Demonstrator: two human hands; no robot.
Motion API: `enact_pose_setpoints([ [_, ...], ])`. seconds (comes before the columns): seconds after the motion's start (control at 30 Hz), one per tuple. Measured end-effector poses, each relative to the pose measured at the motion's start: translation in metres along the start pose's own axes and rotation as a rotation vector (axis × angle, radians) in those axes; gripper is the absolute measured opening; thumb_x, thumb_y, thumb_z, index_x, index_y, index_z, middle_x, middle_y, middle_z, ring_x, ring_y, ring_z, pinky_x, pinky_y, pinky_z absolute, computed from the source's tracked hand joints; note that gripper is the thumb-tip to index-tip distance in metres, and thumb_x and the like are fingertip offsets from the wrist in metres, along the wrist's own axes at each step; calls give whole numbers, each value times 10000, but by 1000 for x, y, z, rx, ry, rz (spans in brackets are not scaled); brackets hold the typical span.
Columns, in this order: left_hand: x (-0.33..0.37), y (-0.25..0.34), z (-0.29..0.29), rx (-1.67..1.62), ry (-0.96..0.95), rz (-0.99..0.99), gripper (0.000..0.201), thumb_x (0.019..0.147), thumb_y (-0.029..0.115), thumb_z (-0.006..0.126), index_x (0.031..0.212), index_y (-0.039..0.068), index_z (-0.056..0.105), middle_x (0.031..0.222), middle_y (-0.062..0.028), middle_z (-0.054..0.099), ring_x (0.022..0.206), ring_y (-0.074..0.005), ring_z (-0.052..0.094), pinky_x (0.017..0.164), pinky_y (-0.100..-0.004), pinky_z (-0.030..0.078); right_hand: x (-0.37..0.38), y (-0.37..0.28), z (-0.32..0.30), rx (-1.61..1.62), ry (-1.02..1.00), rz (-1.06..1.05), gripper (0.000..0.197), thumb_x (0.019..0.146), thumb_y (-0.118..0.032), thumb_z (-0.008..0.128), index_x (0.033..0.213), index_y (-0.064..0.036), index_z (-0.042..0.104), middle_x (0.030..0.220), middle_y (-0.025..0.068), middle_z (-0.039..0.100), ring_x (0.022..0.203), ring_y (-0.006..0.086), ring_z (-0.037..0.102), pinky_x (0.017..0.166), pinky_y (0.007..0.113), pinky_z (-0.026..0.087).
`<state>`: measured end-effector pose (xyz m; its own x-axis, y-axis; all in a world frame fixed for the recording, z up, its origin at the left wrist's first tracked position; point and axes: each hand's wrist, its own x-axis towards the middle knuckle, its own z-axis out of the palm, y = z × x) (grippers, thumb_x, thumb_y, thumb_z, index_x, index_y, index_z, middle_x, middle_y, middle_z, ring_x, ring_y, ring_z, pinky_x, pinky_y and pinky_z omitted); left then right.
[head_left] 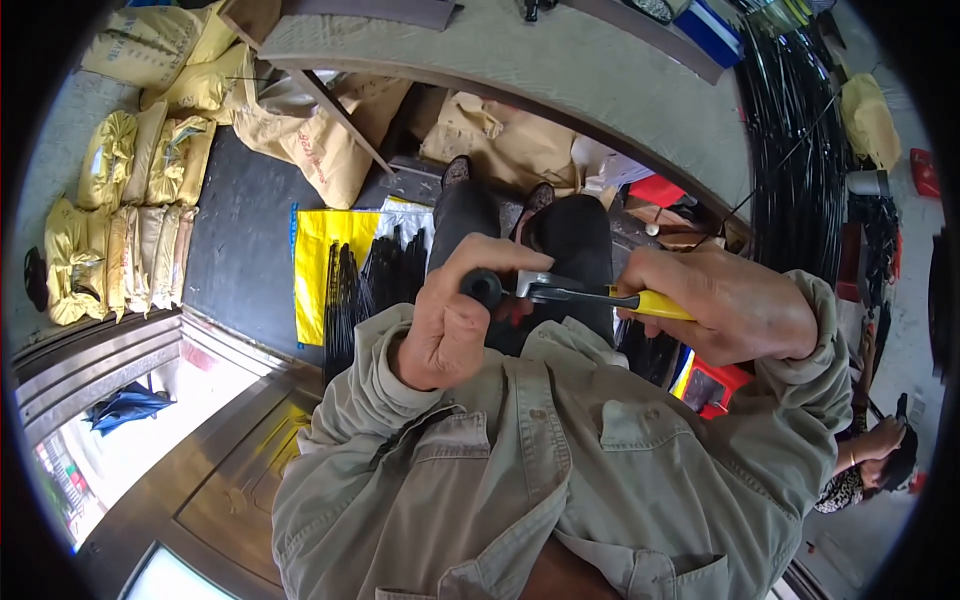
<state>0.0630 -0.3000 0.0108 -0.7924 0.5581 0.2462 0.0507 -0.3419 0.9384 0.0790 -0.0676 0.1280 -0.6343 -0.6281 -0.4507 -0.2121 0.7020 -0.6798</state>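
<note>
Black tube point(482, 288) pinched by the left hand point(450, 320) might slip if the right hand point(735, 300), clenching the yellow-handled tool point(575, 294), jerks

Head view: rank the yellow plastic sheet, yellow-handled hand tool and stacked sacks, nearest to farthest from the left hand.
1. Yellow-handled hand tool: right, beside the left hand.
2. Yellow plastic sheet: left.
3. Stacked sacks: far left, beyond the sheet.
</note>
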Motion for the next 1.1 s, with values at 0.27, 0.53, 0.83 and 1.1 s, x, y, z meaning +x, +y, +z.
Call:
enact_pose_setpoints([
  [0.27,-5,-6,15,215,1,38,642,891,536,287,1095,-38,488,969,-120,526,769,-166,531,693,-255,421,-10,-5,6,-171,-7,64,280,758,16,541,1012,-35,434,820,151,520,691,350,550,611,410,440],
  [0.53,0,29,-42,-43,636,385,438,922,413,402,1079,9,465,854,-88,538,642,-127,500,584,-244,406,18,59,17,-412,702,154,235,806,-162,597,978,-64,471,884,147,563,784,357,582,615,406,466],
  [0.83,-77,102,-127,237,698,933,533,867,502,458,1037,-2,479,622,-12,408,516,-91,328,461,-259,286,26,190,-33,-821,887,546,303,838,-349,557,1030,-124,493,927,122,568,792,357,581,634,410,469],
  [1.1,-107,-171,-296,803,494,-500,374,935,215,416,1191,-52,470,1101,-187,568,987,-250,543,862,-328,416,-35,186,-21,-739,1059,733,275,783,-295,627,943,-94,528,968,86,550,856,304,567,673,378,460],
])
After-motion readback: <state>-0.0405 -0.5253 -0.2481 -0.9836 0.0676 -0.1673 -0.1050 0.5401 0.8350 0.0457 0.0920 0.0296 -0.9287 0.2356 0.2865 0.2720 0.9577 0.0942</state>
